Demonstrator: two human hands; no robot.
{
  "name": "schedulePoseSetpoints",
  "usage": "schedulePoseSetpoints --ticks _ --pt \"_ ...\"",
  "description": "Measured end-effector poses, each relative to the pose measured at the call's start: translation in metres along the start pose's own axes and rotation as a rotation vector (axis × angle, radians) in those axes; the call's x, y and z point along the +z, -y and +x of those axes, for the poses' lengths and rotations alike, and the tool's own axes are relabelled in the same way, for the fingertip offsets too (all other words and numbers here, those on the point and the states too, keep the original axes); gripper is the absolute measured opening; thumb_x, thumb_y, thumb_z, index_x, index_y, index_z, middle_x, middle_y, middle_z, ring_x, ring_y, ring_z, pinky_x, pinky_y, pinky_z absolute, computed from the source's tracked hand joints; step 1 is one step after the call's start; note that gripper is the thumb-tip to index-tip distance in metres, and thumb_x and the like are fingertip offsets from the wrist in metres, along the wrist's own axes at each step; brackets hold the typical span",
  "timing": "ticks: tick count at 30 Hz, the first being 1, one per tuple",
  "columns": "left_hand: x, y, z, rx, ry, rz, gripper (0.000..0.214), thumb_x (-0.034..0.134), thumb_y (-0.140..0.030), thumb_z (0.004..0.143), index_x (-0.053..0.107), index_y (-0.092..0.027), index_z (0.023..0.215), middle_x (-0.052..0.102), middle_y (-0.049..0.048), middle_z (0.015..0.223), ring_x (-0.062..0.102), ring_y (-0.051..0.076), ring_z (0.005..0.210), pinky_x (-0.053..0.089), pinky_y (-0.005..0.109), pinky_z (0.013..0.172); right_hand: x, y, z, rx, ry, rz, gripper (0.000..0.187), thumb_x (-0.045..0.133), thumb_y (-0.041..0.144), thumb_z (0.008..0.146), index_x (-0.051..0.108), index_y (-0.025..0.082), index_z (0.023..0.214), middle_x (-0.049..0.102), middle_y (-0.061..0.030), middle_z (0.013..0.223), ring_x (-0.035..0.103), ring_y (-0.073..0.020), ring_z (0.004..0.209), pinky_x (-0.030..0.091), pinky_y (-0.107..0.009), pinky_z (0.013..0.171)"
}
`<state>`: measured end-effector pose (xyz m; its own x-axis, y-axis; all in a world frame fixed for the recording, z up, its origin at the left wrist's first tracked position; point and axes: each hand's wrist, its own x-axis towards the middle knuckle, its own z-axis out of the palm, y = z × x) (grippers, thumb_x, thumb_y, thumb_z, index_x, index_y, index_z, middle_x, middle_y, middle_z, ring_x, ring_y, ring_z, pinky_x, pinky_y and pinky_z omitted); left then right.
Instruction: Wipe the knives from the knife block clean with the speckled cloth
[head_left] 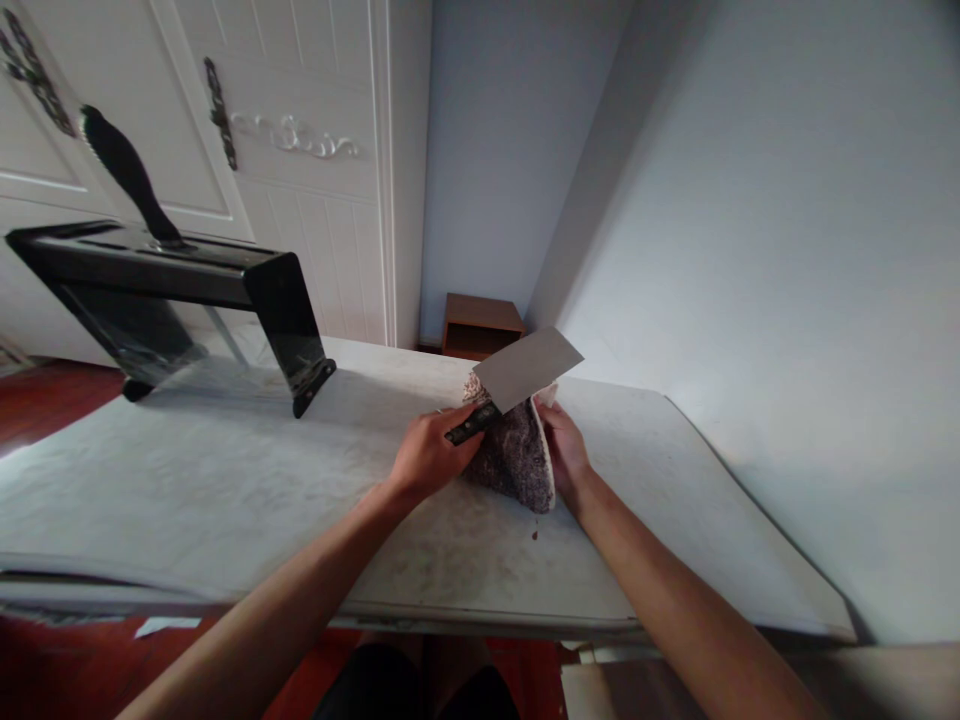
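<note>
My left hand (431,455) is closed around the black handle of a cleaver (529,368), whose broad grey blade points up and to the right. Behind and below the blade hangs a thick, dark brown speckled cloth (517,465) with a pale edge, folded over. Its right side is gripped by my right hand (564,448), with the fingers mostly hidden behind it. Part of the cloth also lies against my left fingers. Both hands are over the pale tabletop (247,500), and a small dark spot (535,536) shows just under the cloth.
A black knife block (172,265) with clear sides and a black-handled tool (127,170) in its top stands at the left of the table. White cabinets (315,230) rise behind it. A wall (787,250) borders the right side; a small brown wooden cabinet (484,312) is beyond the far edge.
</note>
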<state>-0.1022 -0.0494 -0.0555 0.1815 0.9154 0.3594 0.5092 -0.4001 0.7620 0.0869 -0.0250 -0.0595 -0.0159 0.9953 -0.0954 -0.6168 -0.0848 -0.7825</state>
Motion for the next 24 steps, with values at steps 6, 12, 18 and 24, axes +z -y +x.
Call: schedulePoseSetpoints --ticks 6,12,18,24 --pt "0.0006 0.0022 0.001 0.006 -0.022 -0.014 0.031 0.063 -0.028 0.083 0.069 -0.028 0.113 0.072 -0.0021 0.1 0.066 0.011 0.089 0.044 0.017 0.078 0.0066 0.0056 -0.004 0.08 -0.049 0.037 0.023 0.065 0.022 0.074 0.067 0.016 0.097 0.072 -0.0055 0.091 0.067 -0.0249 0.094 0.053 -0.039 0.088" --pt "-0.0015 -0.0003 0.0011 0.01 -0.022 0.069 0.033 0.061 -0.026 0.084 0.068 -0.027 0.115 0.072 0.0006 0.097 0.066 0.012 0.087 0.044 0.018 0.075 0.0077 0.0071 -0.0057 0.11 0.002 0.075 0.027 0.056 0.031 0.081 0.069 0.016 0.099 0.072 -0.0058 0.09 0.067 -0.0254 0.093 0.053 -0.04 0.088" --pt "-0.0021 -0.0001 -0.0001 0.022 -0.014 0.063 0.03 0.061 -0.024 0.083 0.07 -0.026 0.112 0.072 0.0006 0.092 0.066 0.012 0.084 0.043 0.018 0.074 0.008 0.0074 -0.0035 0.151 -0.091 0.048 0.021 0.056 0.027 0.078 0.069 0.016 0.089 0.071 -0.0059 0.087 0.067 -0.0248 0.09 0.053 -0.039 0.087" --pt "-0.0011 0.0014 0.0006 0.022 -0.018 0.04 0.029 0.062 -0.024 0.083 0.07 -0.027 0.11 0.072 -0.0014 0.095 0.066 0.011 0.087 0.042 0.017 0.076 0.0105 0.0089 -0.0051 0.116 -0.069 0.094 0.024 0.05 0.026 0.079 0.069 0.016 0.09 0.071 -0.0053 0.086 0.066 -0.0248 0.092 0.054 -0.039 0.087"
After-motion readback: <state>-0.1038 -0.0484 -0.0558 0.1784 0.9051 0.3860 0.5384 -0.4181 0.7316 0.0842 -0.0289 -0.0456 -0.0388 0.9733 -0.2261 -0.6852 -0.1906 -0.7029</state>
